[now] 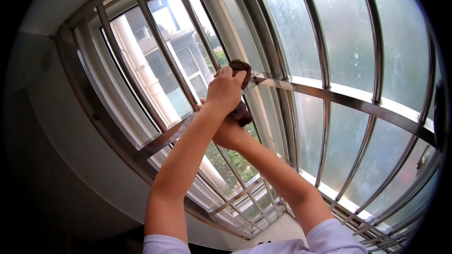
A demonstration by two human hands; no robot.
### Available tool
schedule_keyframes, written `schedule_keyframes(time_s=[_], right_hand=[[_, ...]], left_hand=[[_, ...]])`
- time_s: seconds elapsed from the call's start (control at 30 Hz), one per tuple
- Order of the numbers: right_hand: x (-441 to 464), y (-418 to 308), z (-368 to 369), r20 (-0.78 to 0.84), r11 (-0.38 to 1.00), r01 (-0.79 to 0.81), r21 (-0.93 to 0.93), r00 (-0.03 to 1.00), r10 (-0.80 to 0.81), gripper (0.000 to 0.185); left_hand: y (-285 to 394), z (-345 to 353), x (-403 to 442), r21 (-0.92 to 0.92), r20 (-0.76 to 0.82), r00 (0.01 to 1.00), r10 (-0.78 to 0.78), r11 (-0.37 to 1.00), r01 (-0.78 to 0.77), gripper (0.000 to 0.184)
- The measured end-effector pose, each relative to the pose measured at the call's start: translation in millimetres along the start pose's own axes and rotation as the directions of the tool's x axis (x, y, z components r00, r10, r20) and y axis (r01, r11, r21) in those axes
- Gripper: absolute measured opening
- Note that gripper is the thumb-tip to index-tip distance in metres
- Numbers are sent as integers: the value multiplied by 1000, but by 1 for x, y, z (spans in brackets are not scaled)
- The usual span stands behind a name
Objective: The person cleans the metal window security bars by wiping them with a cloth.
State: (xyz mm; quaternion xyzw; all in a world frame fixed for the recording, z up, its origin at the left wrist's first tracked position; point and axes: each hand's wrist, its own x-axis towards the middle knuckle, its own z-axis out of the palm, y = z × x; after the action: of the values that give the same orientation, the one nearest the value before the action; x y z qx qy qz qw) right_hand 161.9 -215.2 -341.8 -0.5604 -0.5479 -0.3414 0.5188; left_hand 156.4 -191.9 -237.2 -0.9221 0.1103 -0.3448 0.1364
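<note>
The cloth (245, 78), at the crossbar's (329, 95) end, could drop between the bars (165, 47) if the left hand's (226, 90) curled fingers loosen; the right hand's (229, 134) hidden grip I cannot tell.

A crumpled, dark brown fabric cloth (241, 72) is held bunched in the left hand (226, 87), its lower part against the right hand (229, 133).

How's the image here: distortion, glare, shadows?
Head view: strong fisheye, bars bowed, black vignette at the edges. Same view: sky nearly blown out through the window, bright highlights on the metal crossbar, left wall in deep shadow, dark cloth short on fold detail.
</note>
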Motion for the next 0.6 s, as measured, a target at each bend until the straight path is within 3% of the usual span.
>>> schedule_keyframes(time_s=[0.03, 0.07, 0.13, 0.17, 0.2, 0.23, 0.3, 0.33, 0.37, 0.43, 0.47, 0.5, 0.57, 0.6], right_hand=[[-22, 1, -4, 20, 991, 53, -124, 999, -51, 27], [-44, -11, -20, 87, 971, 23, -239, 996, -2, 22], [-74, -22, -43, 173, 972, -97, -214, 976, 135, 8], [-86, -21, -54, 130, 969, -44, -243, 988, 78, 10], [-97, -25, -70, 159, 957, -138, -254, 970, 182, 9], [-103, -29, -85, 68, 959, -141, -247, 984, 163, 12], [-104, -44, -123, -44, 930, -156, -333, 988, 150, 16], [-102, -51, -140, -104, 911, -159, -381, 986, 129, 16], [-97, -57, -155, -161, 889, -163, -428, 982, 102, 17], [-80, -69, -179, -226, 841, -172, -514, 972, 61, 18], [-71, -68, -188, -227, 803, -139, -579, 974, 5, 19], [-62, -68, -196, -229, 760, -107, -641, 972, -57, 19], [-47, -68, -204, -193, 678, -124, -725, 981, -27, 27], [-42, -67, -203, -186, 662, -157, -733, 982, 26, 31]], left_hand=[[2, 5, -4, -152, -88, 996, 8, 988, -21, 37], [5, 16, -3, -285, -177, 984, 25, 955, -76, 42], [25, 26, 5, -433, -234, 971, 53, 889, -152, 46], [35, 35, 11, -510, -295, 952, 80, 829, -228, 47], [44, 48, 17, -614, -254, 961, 107, 750, -246, 51], [60, 60, 19, -678, -158, 987, 24, 724, -126, 58], [68, 75, 18, -593, -189, 982, 7, 796, -120, 64], [65, 87, 24, -453, -324, 945, 34, 872, -186, 58], [62, 83, 31, -462, -330, 943, 37, 865, -196, 58], [49, 75, 41, -280, -283, 946, 160, 929, -241, 48], [44, 77, 46, -224, -306, 941, 147, 949, -221, 54], [39, 76, 50, -122, -231, 963, 139, 978, -170, 47], [36, 74, 51, 43, -347, 928, 133, 991, -125, 40], [37, 71, 53, 39, -352, 927, 134, 991, -128, 40]])
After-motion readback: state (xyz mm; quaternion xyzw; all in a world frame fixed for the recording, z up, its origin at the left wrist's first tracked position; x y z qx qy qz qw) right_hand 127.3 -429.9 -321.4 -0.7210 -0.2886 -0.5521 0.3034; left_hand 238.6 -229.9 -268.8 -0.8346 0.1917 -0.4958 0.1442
